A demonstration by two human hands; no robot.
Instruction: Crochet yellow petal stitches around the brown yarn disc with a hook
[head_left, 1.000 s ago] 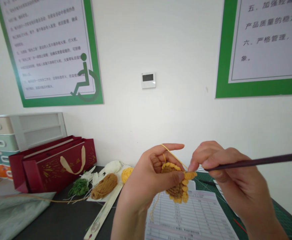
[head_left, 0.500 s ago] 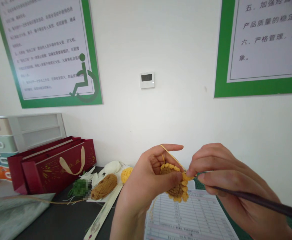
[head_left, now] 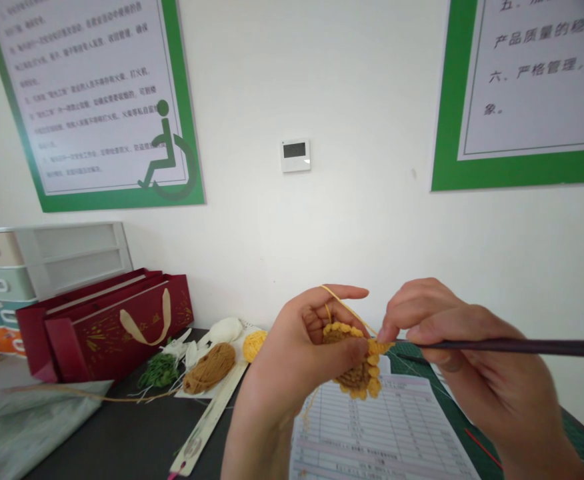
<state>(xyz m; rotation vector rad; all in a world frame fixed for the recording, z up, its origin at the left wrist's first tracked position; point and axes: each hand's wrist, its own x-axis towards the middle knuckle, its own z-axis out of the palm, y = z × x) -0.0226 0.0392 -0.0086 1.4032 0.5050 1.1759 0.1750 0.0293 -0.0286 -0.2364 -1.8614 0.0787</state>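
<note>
My left hand [head_left: 317, 347] pinches a round crochet piece [head_left: 356, 380], brown in the middle with a scalloped yellow edge. Its thumb presses on the front, and the index finger stretches out with a strand of yellow yarn [head_left: 345, 303] looped over it. From that finger the strand runs down to the right edge of the piece. My right hand [head_left: 452, 333] is closed on a crochet hook [head_left: 522, 347] with a long dark handle, lying nearly level. The hook's tip meets the yellow edge; fingers and yarn hide the tip itself.
A printed sheet [head_left: 377, 433] lies on a green mat [head_left: 489, 460] below the hands. To the left are a brown yarn skein [head_left: 209, 369], a yellow ball [head_left: 255, 347], green yarn [head_left: 159, 371], a ruler [head_left: 207, 427], a red gift bag [head_left: 117, 327] and drawers [head_left: 2, 287].
The hook's handle has swung up from a downward slant to nearly level as my right hand turned. My left hand keeps its hold on the crochet piece.
</note>
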